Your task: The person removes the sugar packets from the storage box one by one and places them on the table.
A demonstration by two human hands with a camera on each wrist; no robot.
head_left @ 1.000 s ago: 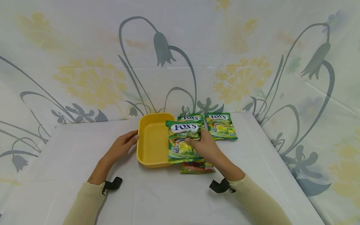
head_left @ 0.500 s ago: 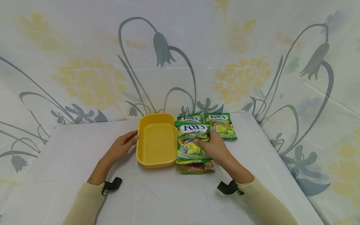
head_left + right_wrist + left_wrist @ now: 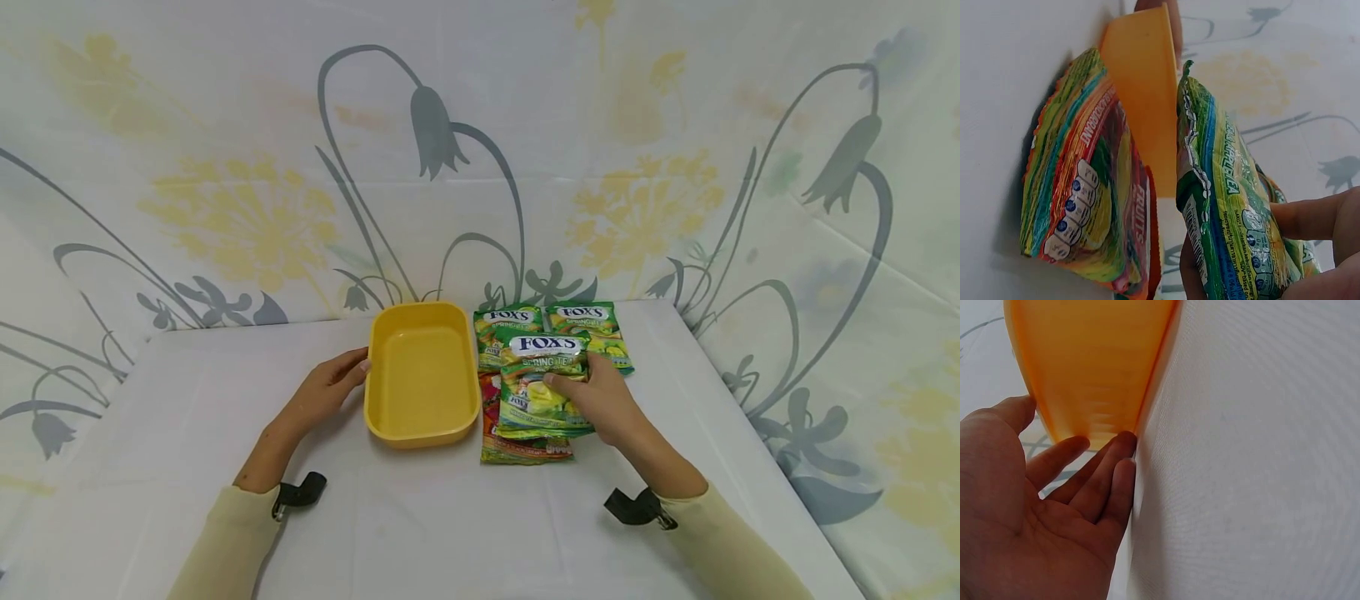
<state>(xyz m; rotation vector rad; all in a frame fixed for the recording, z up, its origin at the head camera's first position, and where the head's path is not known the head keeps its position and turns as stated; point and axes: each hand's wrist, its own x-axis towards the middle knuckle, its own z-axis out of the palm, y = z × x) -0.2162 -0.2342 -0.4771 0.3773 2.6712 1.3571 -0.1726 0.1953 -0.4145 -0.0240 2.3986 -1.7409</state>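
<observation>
A yellow plastic tray (image 3: 422, 375) sits on the white-covered table with nothing inside it. My left hand (image 3: 330, 385) rests against its left side; the left wrist view has the thumb at the rim and the relaxed fingertips (image 3: 1124, 440) at the wall. With thumb and fingers my right hand (image 3: 600, 396) pinches a green Fox's Spring Tea candy bag (image 3: 536, 408) by its right edge. The bag overlaps a red Fox's Fruits candy bag (image 3: 525, 452) in the head view. A gap separates these two bags in the right wrist view.
Two more green candy bags lie behind the held one: one green bag (image 3: 495, 333) close to the tray's right side, another green bag (image 3: 611, 346) to its right. A flower-patterned cloth (image 3: 480, 200) rises behind the table's back edge.
My right hand has carried the green candy bag rightward, from over the tray's right edge to over the red bag. The left hand and the tray have stayed in place.
</observation>
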